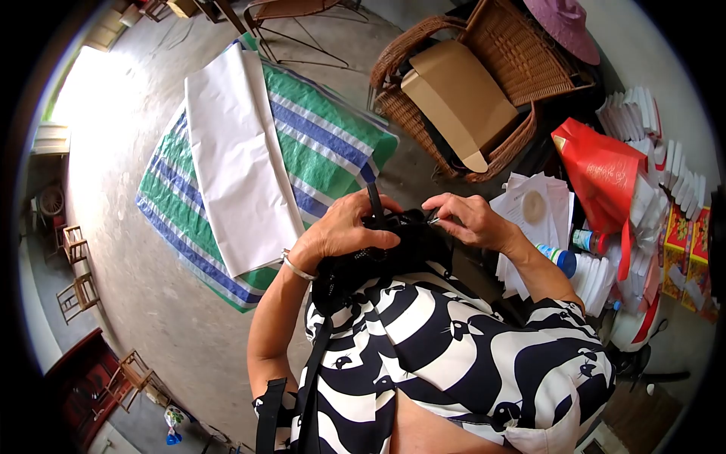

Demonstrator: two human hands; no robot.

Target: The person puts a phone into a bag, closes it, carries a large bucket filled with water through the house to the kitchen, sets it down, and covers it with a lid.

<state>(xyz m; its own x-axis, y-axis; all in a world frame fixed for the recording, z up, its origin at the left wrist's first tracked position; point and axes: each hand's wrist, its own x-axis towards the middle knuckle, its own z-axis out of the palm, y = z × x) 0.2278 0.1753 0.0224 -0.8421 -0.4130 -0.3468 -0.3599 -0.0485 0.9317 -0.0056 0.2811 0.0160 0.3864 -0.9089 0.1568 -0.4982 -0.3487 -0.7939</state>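
Observation:
A bundle of black cloth (386, 246), partly mesh-like, lies bunched against my patterned black-and-white top. My left hand (348, 227) is wrapped around its left side, and a black strap (375, 200) sticks up between thumb and fingers. At the bundle's right edge, my right hand (470, 221) is closed in a pinch. Something small and shiny shows at those fingertips, too small to name. Folds of the cloth hide the tips of some left fingers. A bracelet (296, 265) circles my left wrist.
White sheeting (234, 159) lies over a green, blue and white striped tarp (325, 136) ahead on the left. A wicker chair (518, 53) holds an open cardboard box (461, 98). To the right are papers (522, 204), a red bag (601, 174) and jars. Wooden chairs (76, 295) stand far left.

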